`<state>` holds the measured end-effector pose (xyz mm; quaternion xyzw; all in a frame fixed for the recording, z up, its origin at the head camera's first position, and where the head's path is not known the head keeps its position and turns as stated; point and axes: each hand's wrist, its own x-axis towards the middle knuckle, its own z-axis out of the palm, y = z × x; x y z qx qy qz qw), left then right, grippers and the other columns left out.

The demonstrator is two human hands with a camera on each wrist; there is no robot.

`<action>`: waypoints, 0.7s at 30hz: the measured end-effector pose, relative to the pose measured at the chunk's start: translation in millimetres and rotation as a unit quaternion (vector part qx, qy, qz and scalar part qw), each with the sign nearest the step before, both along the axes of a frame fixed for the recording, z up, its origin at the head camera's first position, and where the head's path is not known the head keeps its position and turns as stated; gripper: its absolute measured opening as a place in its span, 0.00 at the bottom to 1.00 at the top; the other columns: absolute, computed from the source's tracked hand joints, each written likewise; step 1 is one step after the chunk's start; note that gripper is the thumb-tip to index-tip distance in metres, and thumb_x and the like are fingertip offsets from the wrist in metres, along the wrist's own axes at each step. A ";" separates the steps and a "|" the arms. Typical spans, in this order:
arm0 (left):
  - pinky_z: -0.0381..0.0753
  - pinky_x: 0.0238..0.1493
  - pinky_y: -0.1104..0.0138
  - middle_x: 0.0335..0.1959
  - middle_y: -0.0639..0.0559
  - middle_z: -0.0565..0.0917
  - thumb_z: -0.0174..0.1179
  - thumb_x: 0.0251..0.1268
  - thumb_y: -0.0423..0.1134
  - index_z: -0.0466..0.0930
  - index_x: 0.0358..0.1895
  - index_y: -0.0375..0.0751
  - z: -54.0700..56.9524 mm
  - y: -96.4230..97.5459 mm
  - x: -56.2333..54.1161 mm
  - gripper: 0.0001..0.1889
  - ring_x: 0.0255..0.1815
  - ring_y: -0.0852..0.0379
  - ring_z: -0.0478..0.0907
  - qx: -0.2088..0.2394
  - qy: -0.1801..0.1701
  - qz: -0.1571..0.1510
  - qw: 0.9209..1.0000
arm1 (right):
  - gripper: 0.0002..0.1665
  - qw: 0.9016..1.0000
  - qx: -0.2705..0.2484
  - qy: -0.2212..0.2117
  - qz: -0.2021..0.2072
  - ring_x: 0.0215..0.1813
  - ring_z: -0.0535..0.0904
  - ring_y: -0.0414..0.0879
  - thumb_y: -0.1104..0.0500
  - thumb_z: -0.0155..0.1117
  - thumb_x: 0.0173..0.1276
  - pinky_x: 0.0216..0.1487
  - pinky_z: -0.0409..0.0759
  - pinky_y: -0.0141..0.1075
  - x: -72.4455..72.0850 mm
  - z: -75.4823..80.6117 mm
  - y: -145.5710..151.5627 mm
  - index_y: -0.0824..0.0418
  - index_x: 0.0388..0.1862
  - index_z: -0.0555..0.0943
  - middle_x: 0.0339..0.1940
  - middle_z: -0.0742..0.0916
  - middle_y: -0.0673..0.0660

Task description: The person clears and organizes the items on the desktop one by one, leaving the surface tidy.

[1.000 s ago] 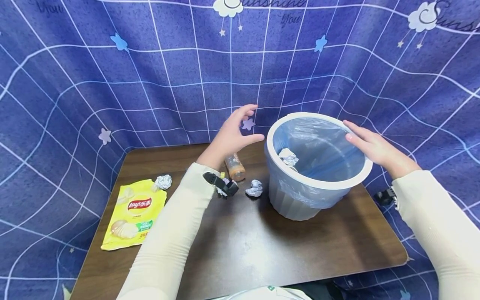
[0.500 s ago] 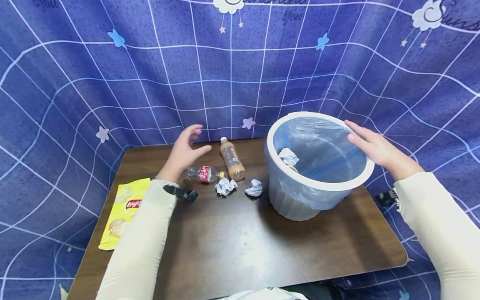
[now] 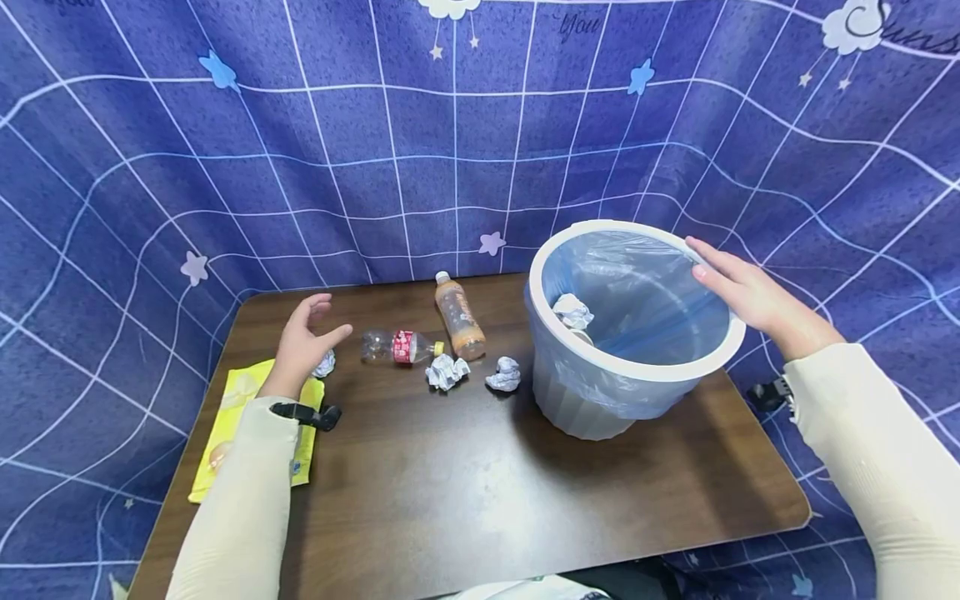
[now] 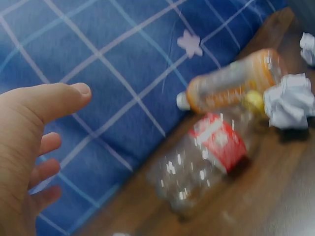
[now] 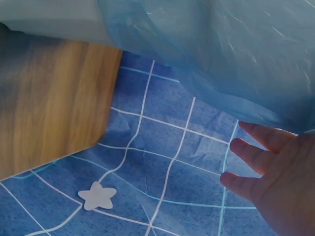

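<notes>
My left hand (image 3: 302,350) hovers above the left part of the tabletop (image 3: 465,492), fingers (image 3: 318,302) spread apart and holding nothing. A crumpled paper ball (image 3: 326,364) lies just beside the palm, near the corner of the yellow chip bag (image 3: 217,433) under my wrist. My right hand (image 3: 750,292) rests flat on the far right rim of the bin (image 3: 637,375), fingers straight and together, not curled round the rim.

The left wrist view shows the thumb and three relaxed fingers (image 4: 47,142) in front of the blue curtain, with the clear bottle (image 4: 202,167) and the orange bottle (image 4: 231,83) lying on their sides, blurred. The right wrist view shows what the head view hides: my fingertips (image 5: 246,152) against the blue liner (image 5: 221,49) below the rim, with the tabletop edge beyond.

The clear bottle carries a red label; its writing is unreadable. The curtain (image 3: 225,167) shows partial script at the top right, cut off by the frame edge. The bag's print is covered by my sleeve.

One second ago my left hand was raised beside the bin; half a second ago it was above the clear bottle. It has since moved left to the paper ball. My right hand has kept its place on the rim. Two more paper balls (image 3: 446,372) lie near the bin's base, and one lies inside it.
</notes>
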<state>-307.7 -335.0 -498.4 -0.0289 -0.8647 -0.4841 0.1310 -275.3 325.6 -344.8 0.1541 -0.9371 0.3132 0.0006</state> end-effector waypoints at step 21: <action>0.60 0.64 0.43 0.67 0.28 0.70 0.73 0.57 0.36 0.69 0.70 0.34 -62.8 -41.5 9.1 0.36 0.66 0.30 0.61 -0.063 -0.056 0.073 0.994 | 0.36 1.000 -0.012 -0.005 -0.001 0.80 0.50 0.69 0.47 0.42 0.83 0.78 0.44 0.60 -0.5 -0.8 0.6 0.58 0.83 0.53 0.81 0.58 0.69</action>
